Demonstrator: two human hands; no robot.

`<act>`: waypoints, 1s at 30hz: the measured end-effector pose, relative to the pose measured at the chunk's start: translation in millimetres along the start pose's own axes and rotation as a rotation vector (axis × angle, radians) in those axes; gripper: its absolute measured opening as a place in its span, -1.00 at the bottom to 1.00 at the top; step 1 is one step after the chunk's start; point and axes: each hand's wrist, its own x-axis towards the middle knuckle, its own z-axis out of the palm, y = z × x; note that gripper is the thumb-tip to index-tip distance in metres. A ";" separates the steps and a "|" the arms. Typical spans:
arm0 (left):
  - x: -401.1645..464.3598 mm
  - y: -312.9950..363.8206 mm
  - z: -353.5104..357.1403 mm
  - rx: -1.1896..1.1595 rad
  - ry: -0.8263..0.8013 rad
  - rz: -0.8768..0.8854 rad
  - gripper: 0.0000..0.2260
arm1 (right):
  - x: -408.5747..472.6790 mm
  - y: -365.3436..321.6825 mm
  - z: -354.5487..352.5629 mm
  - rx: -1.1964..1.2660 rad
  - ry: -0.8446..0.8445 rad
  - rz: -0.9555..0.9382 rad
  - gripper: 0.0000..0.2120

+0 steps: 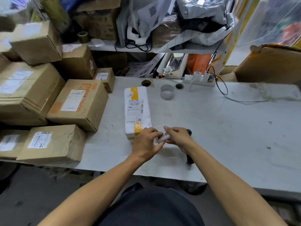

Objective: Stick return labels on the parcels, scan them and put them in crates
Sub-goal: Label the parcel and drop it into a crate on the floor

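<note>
White paper with bold black characters, the return label (162,137), sat between the two hands at the lower middle of the frame, just above the grey counter (228,128). The left hand (146,142) had its fingers (150,130) curled over the label's near end, thumb and fingertips pinching it, while the right hand (176,136) pinched the far end, its fingers bent round the paper. Whether the label was a loose sticker or part of a small roll could not be told, as the hands covered much of it. Judging by this, the step in hand was readying a label, most likely peeling it from its backing, with sticking not yet begun. The white parcel (136,111) with yellow bands lay lengthwise on the counter, its near corner just beside the left hand, and it already bore a printed shipping label on top. A dark object (189,158), possibly the scanner, lay partly hidden under the right forearm. Cardboard boxes (78,103) were stacked at the left of the frame; no crate could be made out. The next move would call for freeing the sticker cleanly, carrying it up and left to the parcel, and pressing it flat on a bare patch without covering the barcode.
</note>
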 end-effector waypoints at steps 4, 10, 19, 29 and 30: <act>4.4 2.2 4.1 -0.131 -0.040 -0.086 -0.76 | -4.2 0.3 -7.5 0.033 -0.038 -0.004 -0.68; 9.4 10.0 0.2 -0.283 -0.084 -0.157 -0.76 | -12.9 1.2 -15.1 0.100 -0.054 -0.083 -0.84; 15.9 11.3 -1.7 -0.383 -0.114 -0.383 -0.79 | -8.2 1.0 -15.6 0.011 -0.007 -0.087 -0.72; 23.0 -9.5 -26.9 -0.593 0.078 -0.629 -0.80 | -13.3 28.1 -23.9 -0.619 0.106 -0.290 -0.77; 23.0 -8.6 -29.5 -0.666 0.096 -0.659 -0.81 | -13.1 34.1 -23.0 -0.704 0.106 -0.309 -0.79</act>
